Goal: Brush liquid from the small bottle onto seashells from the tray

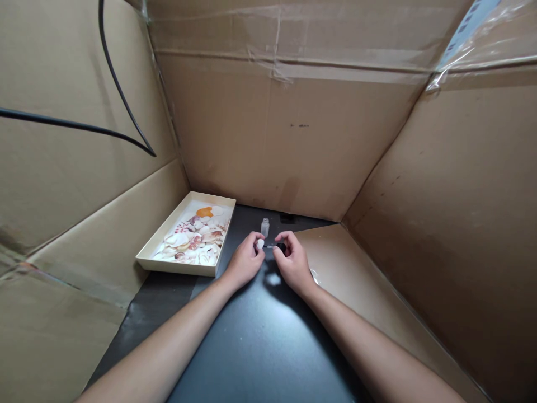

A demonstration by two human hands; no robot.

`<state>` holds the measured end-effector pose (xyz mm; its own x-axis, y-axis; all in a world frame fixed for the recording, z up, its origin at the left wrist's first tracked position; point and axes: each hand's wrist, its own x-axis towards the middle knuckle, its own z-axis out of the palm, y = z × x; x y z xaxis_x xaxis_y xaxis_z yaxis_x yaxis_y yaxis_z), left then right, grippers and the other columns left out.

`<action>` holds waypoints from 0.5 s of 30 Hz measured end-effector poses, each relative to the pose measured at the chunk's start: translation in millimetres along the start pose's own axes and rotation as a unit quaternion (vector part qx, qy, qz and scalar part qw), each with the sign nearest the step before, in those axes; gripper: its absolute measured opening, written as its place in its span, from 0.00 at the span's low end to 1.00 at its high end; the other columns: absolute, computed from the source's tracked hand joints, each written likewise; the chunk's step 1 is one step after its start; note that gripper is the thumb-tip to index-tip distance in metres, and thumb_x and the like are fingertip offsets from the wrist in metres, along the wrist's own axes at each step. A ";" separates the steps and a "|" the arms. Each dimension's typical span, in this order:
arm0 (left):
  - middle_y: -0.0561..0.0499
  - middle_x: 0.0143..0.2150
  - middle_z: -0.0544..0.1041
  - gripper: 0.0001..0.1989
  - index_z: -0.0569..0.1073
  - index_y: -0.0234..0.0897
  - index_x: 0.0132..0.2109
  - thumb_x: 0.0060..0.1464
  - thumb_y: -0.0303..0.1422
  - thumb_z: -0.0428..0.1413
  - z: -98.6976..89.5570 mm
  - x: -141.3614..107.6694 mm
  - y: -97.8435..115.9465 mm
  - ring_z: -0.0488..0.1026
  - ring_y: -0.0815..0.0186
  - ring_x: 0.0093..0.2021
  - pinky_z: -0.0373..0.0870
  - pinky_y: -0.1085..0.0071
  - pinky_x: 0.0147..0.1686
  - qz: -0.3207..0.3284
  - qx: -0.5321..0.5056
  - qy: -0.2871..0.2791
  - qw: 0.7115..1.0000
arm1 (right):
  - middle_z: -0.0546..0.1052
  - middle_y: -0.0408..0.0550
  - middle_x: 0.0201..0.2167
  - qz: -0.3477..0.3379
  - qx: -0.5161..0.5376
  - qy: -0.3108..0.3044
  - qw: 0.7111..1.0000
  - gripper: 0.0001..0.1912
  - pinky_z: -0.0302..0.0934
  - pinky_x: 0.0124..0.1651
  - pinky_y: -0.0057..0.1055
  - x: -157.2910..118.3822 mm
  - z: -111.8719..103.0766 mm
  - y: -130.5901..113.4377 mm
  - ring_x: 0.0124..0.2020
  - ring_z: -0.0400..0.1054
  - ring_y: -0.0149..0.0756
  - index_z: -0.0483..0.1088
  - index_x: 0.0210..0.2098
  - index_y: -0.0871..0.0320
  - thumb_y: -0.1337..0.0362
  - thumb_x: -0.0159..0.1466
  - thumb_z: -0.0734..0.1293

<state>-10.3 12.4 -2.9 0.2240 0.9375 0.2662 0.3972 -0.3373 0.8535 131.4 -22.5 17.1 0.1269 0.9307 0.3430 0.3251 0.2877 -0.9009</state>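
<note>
My left hand [246, 258] pinches a small white round piece [260, 244] between thumb and fingers. Close beside it on the right, my right hand [291, 260] is closed on a small dark cap-like piece [282, 246], from which a thin, pale tip points toward the white piece. Whether the tip touches the white piece is too small to tell. Just beyond my hands, a small clear bottle [264, 227] stands upright and uncapped on the dark table [251, 347].
A cream tray [178, 268] of seashells [195, 240] sits at the left. Cardboard walls [268, 134] enclose the back and sides. A flat cardboard sheet [356, 280] lies at the right, with a small clear item [314, 276] partly behind my right wrist. Black cable [84, 126] hangs upper left.
</note>
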 end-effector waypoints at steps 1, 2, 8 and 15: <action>0.55 0.32 0.66 0.12 0.67 0.37 0.44 0.51 0.25 0.50 0.0 -0.1 0.1 0.61 0.71 0.27 0.59 0.75 0.29 0.001 0.002 0.001 1.000 | 0.60 0.36 0.22 -0.002 0.002 0.004 1.000 0.06 0.48 0.27 0.26 0.0 0.0 0.1 0.22 0.51 0.29 0.63 0.35 0.55 0.65 0.56 0.62; 0.56 0.31 0.66 0.12 0.67 0.37 0.44 0.51 0.25 0.50 0.0 -0.1 0.3 0.61 0.71 0.27 0.59 0.75 0.29 0.002 0.003 0.002 1.000 | 0.60 0.36 0.22 -0.005 0.008 0.004 1.000 0.06 0.49 0.27 0.27 0.0 0.0 0.3 0.23 0.52 0.29 0.63 0.35 0.55 0.64 0.57 0.62; 0.57 0.28 0.64 0.13 0.67 0.37 0.44 0.49 0.25 0.51 -1.6 0.4 3.3 0.62 0.72 0.26 0.59 0.76 0.28 -0.006 -0.002 0.004 1.000 | 0.59 0.35 0.21 -0.008 -0.003 -0.001 1.000 0.06 0.49 0.26 0.26 0.1 0.5 1.3 0.22 0.52 0.29 0.63 0.35 0.55 0.64 0.57 0.63; 0.58 0.27 0.64 0.11 0.66 0.36 0.42 0.49 0.26 0.52 -0.9 0.3 4.3 0.63 0.72 0.26 0.60 0.76 0.28 -0.008 -0.021 0.010 1.000 | 0.59 0.36 0.21 -0.013 0.003 -0.015 1.000 0.07 0.49 0.26 0.26 -0.3 0.7 0.2 0.23 0.54 0.29 0.63 0.36 0.55 0.62 0.58 0.63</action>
<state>-9.3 11.3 1.2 0.2002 0.9442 0.2616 0.3623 -0.3194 0.8756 130.7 -22.5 16.7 0.0909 0.9294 0.3578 0.3226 0.3124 -0.8935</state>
